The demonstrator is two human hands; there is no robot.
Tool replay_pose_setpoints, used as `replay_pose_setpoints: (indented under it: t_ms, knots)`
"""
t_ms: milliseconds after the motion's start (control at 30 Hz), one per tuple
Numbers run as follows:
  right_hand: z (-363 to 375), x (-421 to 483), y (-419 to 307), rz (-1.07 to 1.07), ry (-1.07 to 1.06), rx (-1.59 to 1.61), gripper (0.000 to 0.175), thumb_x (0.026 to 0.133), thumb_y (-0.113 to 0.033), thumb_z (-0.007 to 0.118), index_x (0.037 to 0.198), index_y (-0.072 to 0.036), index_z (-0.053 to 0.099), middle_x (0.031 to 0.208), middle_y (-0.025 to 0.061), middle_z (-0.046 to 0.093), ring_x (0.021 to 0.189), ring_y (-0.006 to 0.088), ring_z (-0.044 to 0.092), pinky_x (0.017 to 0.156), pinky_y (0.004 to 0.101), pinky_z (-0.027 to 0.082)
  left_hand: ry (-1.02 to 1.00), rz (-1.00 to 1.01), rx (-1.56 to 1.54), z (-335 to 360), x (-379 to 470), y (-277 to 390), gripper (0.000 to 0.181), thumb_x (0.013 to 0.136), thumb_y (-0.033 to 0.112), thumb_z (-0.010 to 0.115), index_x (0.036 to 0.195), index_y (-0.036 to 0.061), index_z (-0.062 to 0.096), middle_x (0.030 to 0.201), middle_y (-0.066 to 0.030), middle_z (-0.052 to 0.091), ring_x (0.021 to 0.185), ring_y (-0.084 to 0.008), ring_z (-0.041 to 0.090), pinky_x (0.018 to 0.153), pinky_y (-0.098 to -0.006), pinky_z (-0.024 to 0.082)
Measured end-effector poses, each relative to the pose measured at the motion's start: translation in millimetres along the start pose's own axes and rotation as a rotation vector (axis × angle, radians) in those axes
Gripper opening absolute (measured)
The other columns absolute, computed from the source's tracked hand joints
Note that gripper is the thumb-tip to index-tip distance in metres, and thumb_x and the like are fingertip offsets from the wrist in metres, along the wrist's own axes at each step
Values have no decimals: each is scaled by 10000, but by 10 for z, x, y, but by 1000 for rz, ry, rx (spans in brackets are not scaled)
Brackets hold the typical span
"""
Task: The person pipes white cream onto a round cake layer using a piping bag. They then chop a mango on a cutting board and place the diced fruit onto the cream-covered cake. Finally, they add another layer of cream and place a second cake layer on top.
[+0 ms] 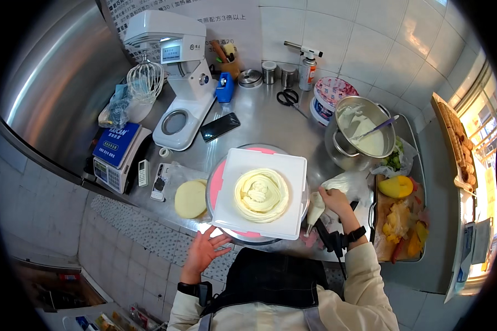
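A thick swirl of pale cream (261, 194) is piled on a square white cake board (236, 165). The board rests on a round turntable (216, 182) with a pink top. My left hand (204, 252) is open at the turntable's front left edge, its fingers spread and holding nothing. To the right of the board, my right hand (335, 202) grips a clear piping bag (315, 208) with cream in it, its metal nozzle towards me. Left of the turntable lies a round of pale sponge cake (190, 199) on plastic film.
A stand mixer (186, 82), a scale (120, 161) and a phone (220, 127) are on the left. Scissors (289, 98) and a blowtorch (308, 68) stand farther back. At right are a steel pot (343, 140) of cream and a board (382, 231) with mango.
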State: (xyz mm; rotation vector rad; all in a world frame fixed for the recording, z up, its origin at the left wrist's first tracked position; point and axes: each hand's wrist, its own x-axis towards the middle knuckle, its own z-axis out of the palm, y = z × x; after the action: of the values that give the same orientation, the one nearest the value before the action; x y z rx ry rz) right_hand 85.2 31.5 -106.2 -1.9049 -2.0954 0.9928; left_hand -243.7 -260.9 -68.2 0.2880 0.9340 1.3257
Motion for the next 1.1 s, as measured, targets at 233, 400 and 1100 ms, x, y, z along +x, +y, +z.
replay_pose_setpoints:
  t_ms: [233, 400, 1100]
  knots:
    - [-113, -667, 157, -138, 303, 176, 274, 848, -273, 551, 933, -22, 625, 769, 188, 645, 724, 357, 629, 646, 408, 492, -46, -11, 76, -56, -27, 50, 655, 943, 521, 241, 1425, 79, 195, 1347, -258, 383, 1242, -356, 403, 1015, -502, 328]
    - [39, -1442, 517, -189, 582, 53, 227, 820, -128, 573, 1040, -71, 573, 701, 144, 615, 675, 318, 609, 608, 400, 475, -82, -169, 187, -161, 139, -58, 603, 944, 501, 276, 1381, 86, 284, 1324, -253, 417, 1228, -336, 426, 1007, -466, 340]
    - [-1168, -1237, 2052, 48, 937, -443, 309, 742, -224, 644, 968, -31, 560, 842, 138, 540, 841, 302, 517, 747, 413, 380, -633, -449, 92, 2247, 873, -1047, 578, 946, 310, 384, 1394, -23, 233, 1422, -207, 303, 1315, -299, 319, 1091, -388, 248]
